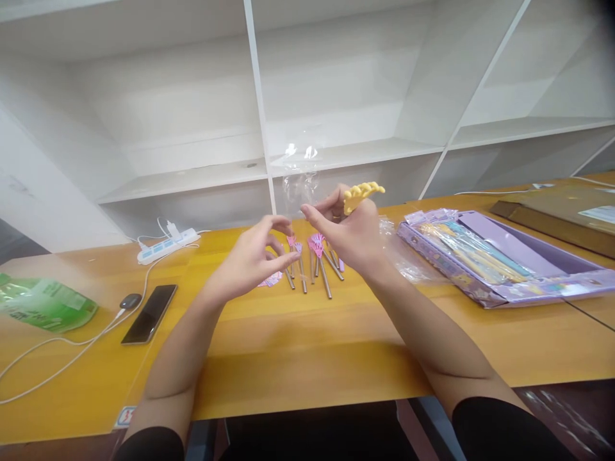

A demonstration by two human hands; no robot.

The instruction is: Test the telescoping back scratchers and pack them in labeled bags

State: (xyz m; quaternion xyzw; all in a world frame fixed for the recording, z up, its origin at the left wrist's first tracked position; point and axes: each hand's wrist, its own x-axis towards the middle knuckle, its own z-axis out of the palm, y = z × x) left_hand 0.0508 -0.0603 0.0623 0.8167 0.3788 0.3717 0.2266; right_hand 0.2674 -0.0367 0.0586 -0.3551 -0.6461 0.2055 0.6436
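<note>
My right hand (353, 234) is closed around a yellow hand-shaped back scratcher head (362, 193), which sticks up above the knuckles. A clear plastic bag (301, 176) stands up by its thumb and fingertips. My left hand (257, 259) is raised to the left of the bag, its fingers curved and apart with nothing visible between them. On the table beyond and below both hands lie several back scratchers (318, 250) with pink and purple hand-shaped heads and metal rods. Small printed cards (271, 280) lie beside them, partly hidden by my left hand.
To the right sit a purple display box (485, 298) holding wrapped yellow and blue pieces, loose clear wrapping (413, 266) and a brown carton (562, 218). At left are a phone (150, 314), a power strip (168, 246), cables and a green bag (45, 302). White shelves (336, 77) rise behind.
</note>
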